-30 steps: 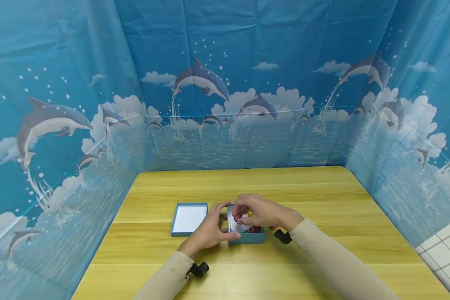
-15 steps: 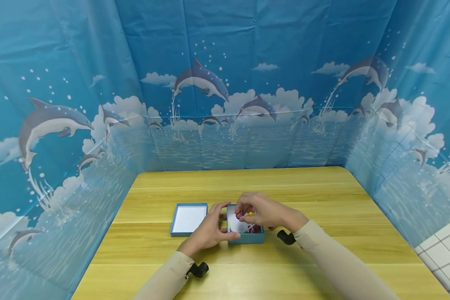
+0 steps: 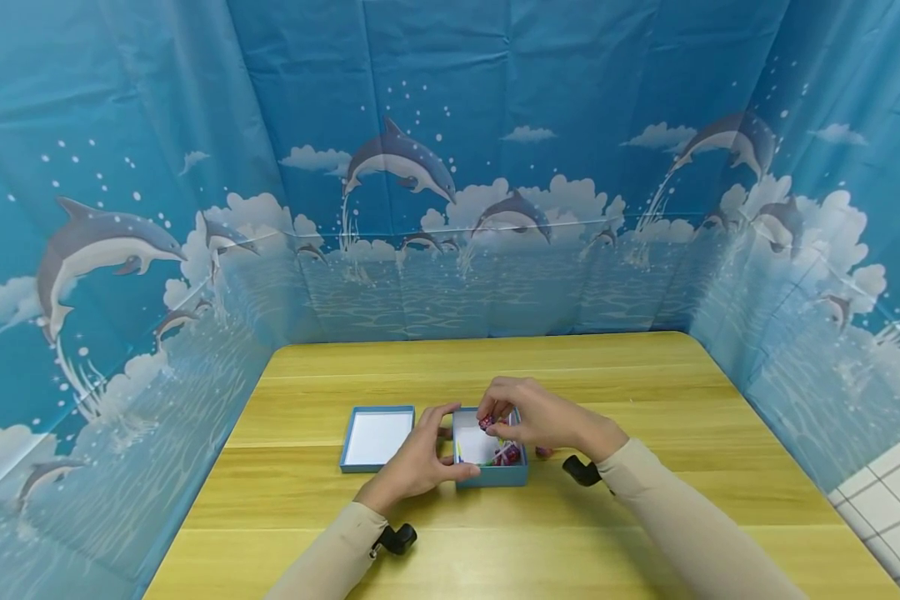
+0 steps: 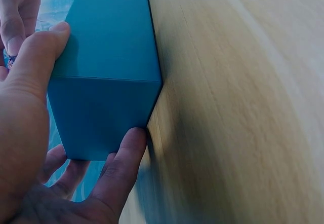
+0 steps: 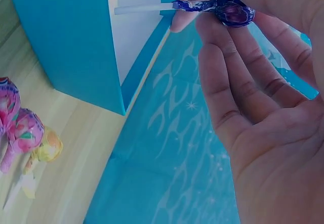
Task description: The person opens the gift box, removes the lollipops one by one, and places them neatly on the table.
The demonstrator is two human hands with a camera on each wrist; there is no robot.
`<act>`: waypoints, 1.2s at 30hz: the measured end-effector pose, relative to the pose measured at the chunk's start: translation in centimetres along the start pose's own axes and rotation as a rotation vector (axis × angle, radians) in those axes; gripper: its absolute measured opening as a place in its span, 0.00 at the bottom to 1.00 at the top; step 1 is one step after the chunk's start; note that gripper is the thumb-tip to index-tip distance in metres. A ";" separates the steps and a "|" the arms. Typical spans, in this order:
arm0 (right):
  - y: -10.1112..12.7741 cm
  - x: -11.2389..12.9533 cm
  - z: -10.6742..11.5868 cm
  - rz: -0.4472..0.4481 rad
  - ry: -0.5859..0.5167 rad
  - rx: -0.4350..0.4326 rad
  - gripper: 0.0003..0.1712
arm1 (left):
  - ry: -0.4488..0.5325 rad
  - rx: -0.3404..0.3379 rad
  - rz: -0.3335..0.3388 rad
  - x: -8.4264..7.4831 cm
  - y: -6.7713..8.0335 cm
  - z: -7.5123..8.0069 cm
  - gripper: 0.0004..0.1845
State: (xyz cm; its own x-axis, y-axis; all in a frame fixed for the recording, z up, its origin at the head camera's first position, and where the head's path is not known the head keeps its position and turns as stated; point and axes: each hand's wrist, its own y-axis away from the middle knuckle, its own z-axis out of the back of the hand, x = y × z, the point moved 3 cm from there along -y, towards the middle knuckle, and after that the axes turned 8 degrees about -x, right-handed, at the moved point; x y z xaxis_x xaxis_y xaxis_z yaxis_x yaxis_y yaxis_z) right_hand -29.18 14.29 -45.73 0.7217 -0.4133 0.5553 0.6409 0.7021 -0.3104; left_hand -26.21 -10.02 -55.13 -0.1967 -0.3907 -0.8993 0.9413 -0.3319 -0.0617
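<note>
Lollipop (image 5: 200, 5), its wrapped head (image 5: 237, 12) pinched in the right-hand grip (image 3: 528, 412) so the stick (image 5: 144, 8) jutted free, hung above the open box (image 3: 493, 477), which the left-hand grip (image 3: 418, 457) clasped at one end, seemingly to steady it, short of the far edge of the bench (image 3: 585, 360).

Dolphin-printed blue curtains (image 3: 450, 275) surround a yellow wooden table (image 3: 330, 367) beside white tiles (image 3: 873, 508).

Lollipop wrapper (image 5: 235, 12): glossy, crinkled. Box (image 4: 106, 107): smooth, matt, card-like. Tabletop (image 3: 495, 542): wood-grained, softly shiny.
</note>
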 end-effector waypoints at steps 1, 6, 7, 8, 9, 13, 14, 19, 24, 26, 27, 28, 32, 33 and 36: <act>0.0 0.1 0.1 0.001 0.000 -0.002 0.07 | 0.002 0.001 0.003 0.0 0.0 0.0 0.58; 0.3 0.3 0.7 -0.002 0.005 -0.008 0.08 | 0.010 0.003 0.010 -0.1 0.0 0.0 0.58; 0.3 0.3 0.8 -0.004 0.007 -0.008 0.08 | 0.011 0.003 0.010 -0.1 0.0 0.0 0.58; 0.4 0.4 0.9 -0.006 0.011 -0.009 0.09 | 0.013 0.002 0.010 -0.1 0.0 0.0 0.58; 0.5 0.4 1.0 -0.008 0.016 -0.010 0.09 | 0.015 0.001 0.010 -0.1 0.0 0.0 0.59; 0.7 0.4 1.4 -0.022 0.030 -0.013 0.09 | 0.021 -0.001 0.009 -0.1 0.0 -0.1 0.59; 0.8 0.4 1.4 -0.024 0.034 -0.015 0.09 | 0.022 -0.002 0.009 -0.1 0.0 -0.1 0.59; 1.4 0.0 1.6 -0.023 0.047 -0.022 0.09 | 0.019 -0.005 0.011 0.0 0.0 0.0 0.59; 2.0 -0.5 1.8 -0.029 0.043 -0.033 0.09 | 0.008 -0.005 0.012 -0.1 0.1 0.0 0.59; 2.3 -0.6 1.9 -0.036 0.040 -0.033 0.08 | 0.008 -0.005 0.012 -0.1 0.1 0.0 0.59; 2.4 -0.7 2.0 -0.040 0.041 -0.032 0.08 | 0.007 -0.005 0.012 -0.1 0.1 0.0 0.59; 2.6 -0.7 2.0 -0.043 0.044 -0.031 0.09 | 0.006 -0.006 0.012 -0.1 0.1 0.0 0.59; 3.1 -1.0 2.1 -0.043 0.056 -0.030 0.10 | 0.002 -0.006 0.009 0.0 0.1 0.0 0.59; 3.2 -1.1 2.0 -0.042 0.059 -0.031 0.10 | 0.000 -0.005 0.009 0.0 0.0 0.0 0.59; 3.6 -1.4 2.0 -0.042 0.064 -0.034 0.09 | -0.001 -0.004 0.008 0.1 0.0 0.0 0.59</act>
State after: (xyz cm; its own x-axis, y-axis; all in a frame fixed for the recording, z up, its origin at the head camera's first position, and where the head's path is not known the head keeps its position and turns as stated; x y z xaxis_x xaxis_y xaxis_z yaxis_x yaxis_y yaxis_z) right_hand -28.41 18.60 -46.13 0.7082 -0.4790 0.5186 0.6789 0.6636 -0.3141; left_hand -26.22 -10.01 -55.22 -0.1891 -0.3944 -0.8993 0.9441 -0.3250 -0.0560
